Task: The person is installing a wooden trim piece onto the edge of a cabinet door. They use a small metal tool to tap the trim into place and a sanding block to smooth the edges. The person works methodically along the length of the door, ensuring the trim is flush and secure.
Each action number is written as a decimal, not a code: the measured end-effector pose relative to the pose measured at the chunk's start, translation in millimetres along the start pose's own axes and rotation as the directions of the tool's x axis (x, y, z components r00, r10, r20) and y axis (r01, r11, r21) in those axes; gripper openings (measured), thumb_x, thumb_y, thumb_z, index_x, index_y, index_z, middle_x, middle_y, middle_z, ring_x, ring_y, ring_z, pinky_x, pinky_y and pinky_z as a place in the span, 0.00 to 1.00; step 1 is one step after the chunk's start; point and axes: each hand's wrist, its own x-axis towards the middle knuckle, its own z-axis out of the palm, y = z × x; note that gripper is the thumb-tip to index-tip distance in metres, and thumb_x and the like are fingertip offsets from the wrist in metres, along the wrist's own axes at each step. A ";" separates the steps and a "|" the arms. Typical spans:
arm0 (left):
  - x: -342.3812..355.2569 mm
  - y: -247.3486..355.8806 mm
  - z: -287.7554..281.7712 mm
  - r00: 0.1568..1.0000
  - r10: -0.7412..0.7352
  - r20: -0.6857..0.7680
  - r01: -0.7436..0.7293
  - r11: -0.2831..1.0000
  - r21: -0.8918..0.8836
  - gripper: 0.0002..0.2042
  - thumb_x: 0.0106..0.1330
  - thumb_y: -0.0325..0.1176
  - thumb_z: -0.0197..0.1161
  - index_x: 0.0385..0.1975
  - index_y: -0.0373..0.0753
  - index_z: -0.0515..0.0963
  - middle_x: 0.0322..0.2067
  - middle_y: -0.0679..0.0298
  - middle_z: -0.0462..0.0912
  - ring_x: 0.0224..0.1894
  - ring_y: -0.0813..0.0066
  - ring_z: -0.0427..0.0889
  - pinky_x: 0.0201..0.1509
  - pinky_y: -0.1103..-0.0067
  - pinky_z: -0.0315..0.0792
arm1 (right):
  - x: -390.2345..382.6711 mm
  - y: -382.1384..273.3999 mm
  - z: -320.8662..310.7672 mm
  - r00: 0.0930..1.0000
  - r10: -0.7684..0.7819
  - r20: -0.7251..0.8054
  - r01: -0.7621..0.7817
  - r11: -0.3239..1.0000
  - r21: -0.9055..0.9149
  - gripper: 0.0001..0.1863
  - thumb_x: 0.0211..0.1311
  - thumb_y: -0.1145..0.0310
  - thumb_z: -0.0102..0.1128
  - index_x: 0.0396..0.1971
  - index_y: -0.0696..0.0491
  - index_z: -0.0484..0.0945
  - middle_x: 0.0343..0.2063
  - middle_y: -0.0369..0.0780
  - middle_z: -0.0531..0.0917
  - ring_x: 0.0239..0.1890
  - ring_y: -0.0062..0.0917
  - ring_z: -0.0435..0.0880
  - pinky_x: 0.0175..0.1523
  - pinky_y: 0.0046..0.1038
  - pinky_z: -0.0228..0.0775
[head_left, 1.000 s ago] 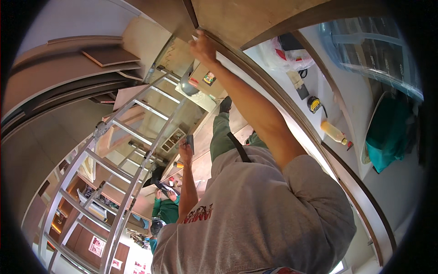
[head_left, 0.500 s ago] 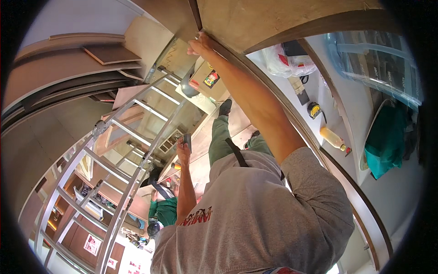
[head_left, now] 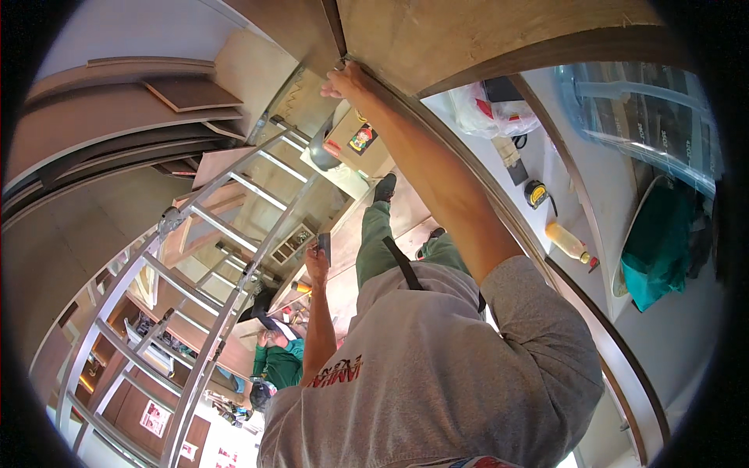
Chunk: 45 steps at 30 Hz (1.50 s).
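Observation:
My right hand (head_left: 344, 80) reaches up to the seam between two wooden panels. Its thumb and forefinger are pinched together at the panel edge (head_left: 337, 31), and the other fingers stick out to the left. Whatever may be in that pinch is too small to make out. Lower down, beside the ladder, my left hand (head_left: 317, 265) is closed round a flat, dark grey rectangular plate (head_left: 324, 247), like a scraper blade. That plate is held upright, apart from the wood. A large wooden panel (head_left: 499, 35) spans the top of the view.
An aluminium ladder (head_left: 204, 300) stands at left. Wooden boards (head_left: 117, 117) are stacked above it. On the white shelf at right lie a tape measure (head_left: 536, 193), a bottle (head_left: 567, 240), a plastic bag (head_left: 488, 113) and teal cloth (head_left: 659, 246). A co-worker in green (head_left: 277, 364) is below.
My right hand has shifted slightly down along the seam, its outer fingers spreading a little. My left hand still grips the plate, slightly lower. The co-worker's arms have moved.

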 end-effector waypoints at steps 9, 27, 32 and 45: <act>5.3 -14.9 -3.3 0.984 0.177 -0.033 -0.173 0.980 0.097 0.15 0.58 0.21 0.54 0.46 0.33 0.75 0.36 0.54 0.82 0.38 0.64 0.81 0.44 0.72 0.73 | -36.2 10.6 -7.1 0.977 -0.160 -0.138 0.170 0.983 0.067 0.30 0.56 0.75 0.57 0.61 0.54 0.65 0.29 0.49 0.83 0.27 0.34 0.86 0.25 0.34 0.83; 8.7 -13.2 -6.9 0.986 0.165 0.013 -0.165 0.977 0.136 0.17 0.59 0.21 0.52 0.49 0.34 0.73 0.36 0.54 0.83 0.40 0.65 0.83 0.46 0.73 0.74 | -43.5 6.1 -22.3 0.988 -0.151 0.046 0.152 0.988 -0.018 0.31 0.60 0.71 0.58 0.63 0.56 0.61 0.31 0.50 0.83 0.28 0.37 0.87 0.34 0.36 0.85; 22.2 -29.6 -6.3 0.968 0.248 0.022 -0.248 0.969 0.013 0.15 0.58 0.21 0.53 0.47 0.34 0.74 0.36 0.54 0.83 0.39 0.65 0.83 0.45 0.73 0.74 | -32.4 -11.0 2.9 0.999 -0.032 0.034 0.034 0.999 -0.042 0.28 0.62 0.71 0.51 0.63 0.56 0.59 0.36 0.50 0.84 0.32 0.35 0.88 0.34 0.28 0.82; 5.8 -17.7 -3.3 0.994 0.111 0.009 -0.111 0.993 0.038 0.16 0.57 0.17 0.51 0.45 0.35 0.76 0.39 0.54 0.84 0.42 0.66 0.83 0.48 0.73 0.74 | -21.8 20.1 -22.3 0.977 -0.201 -0.067 0.175 0.943 -0.282 0.34 0.58 0.66 0.55 0.66 0.55 0.58 0.28 0.49 0.85 0.28 0.33 0.88 0.29 0.30 0.80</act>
